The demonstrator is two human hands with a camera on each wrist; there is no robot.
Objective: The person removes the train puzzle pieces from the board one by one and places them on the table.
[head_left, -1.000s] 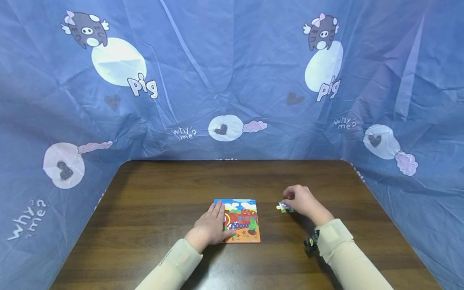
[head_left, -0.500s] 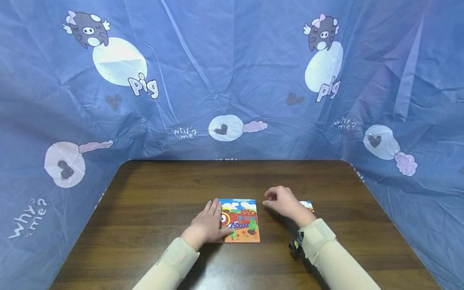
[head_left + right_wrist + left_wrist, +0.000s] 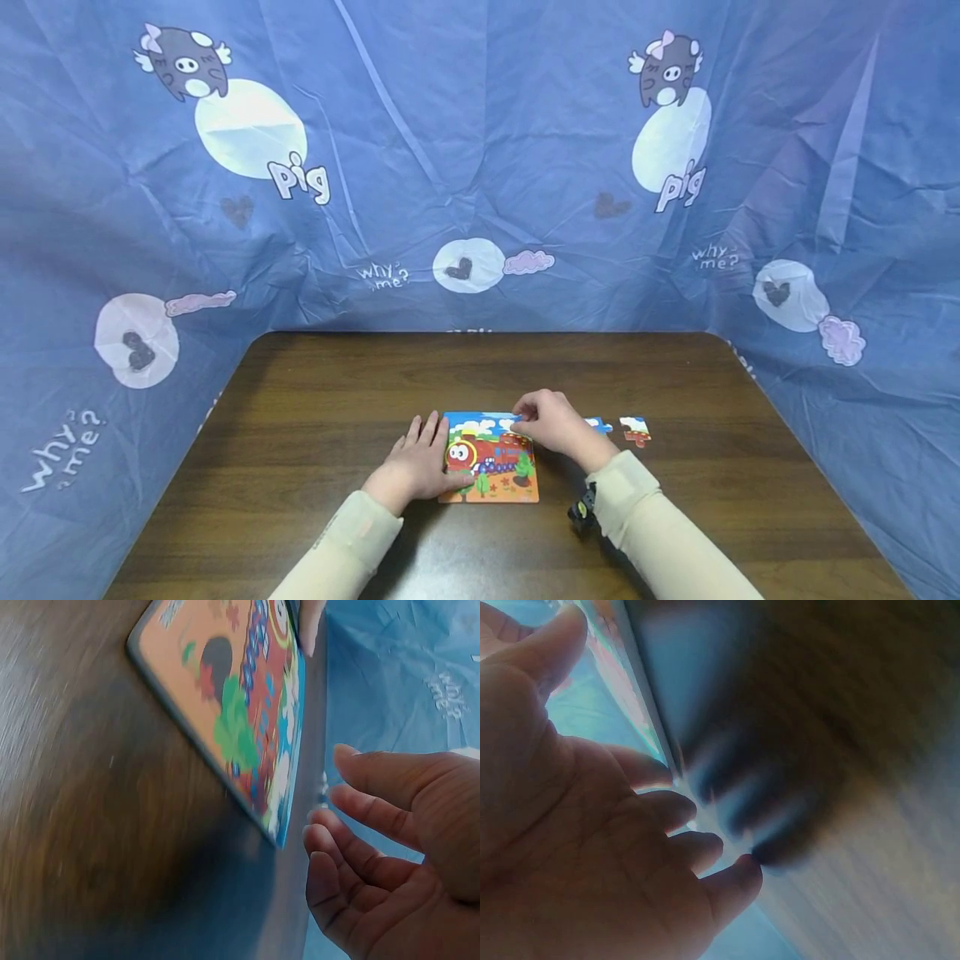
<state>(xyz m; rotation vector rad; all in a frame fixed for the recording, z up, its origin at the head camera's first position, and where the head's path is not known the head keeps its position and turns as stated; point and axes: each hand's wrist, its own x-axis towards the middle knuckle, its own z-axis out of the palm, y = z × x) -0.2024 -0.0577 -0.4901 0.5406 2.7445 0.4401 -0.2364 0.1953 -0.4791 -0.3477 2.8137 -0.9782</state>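
A jigsaw puzzle board (image 3: 498, 462) with a red train picture lies flat on the table. My left hand (image 3: 408, 468) rests at its left side, fingers straight and spread, thumb reaching over the lower left part. The left wrist view shows the palm and fingertips (image 3: 735, 889) beside the board's edge. Over the board's upper right corner hovers my right hand (image 3: 553, 429), fingers loosely bent. In the right wrist view, nothing shows between that thumb (image 3: 375, 772) and the fingers. Just right of this hand lies a blue and white puzzle piece (image 3: 597, 424), partly hidden by it.
Another puzzle piece (image 3: 635, 428), white and red, lies further right. The brown wooden table (image 3: 337, 375) runs back to a blue cloth (image 3: 480, 167) hung behind and at both sides. A small black device (image 3: 581, 510) sits at the right wrist.
My right hand has moved left from the loose pieces to the board's upper right corner, uncovering them. My left hand has slid slightly left, showing more of the train's face.
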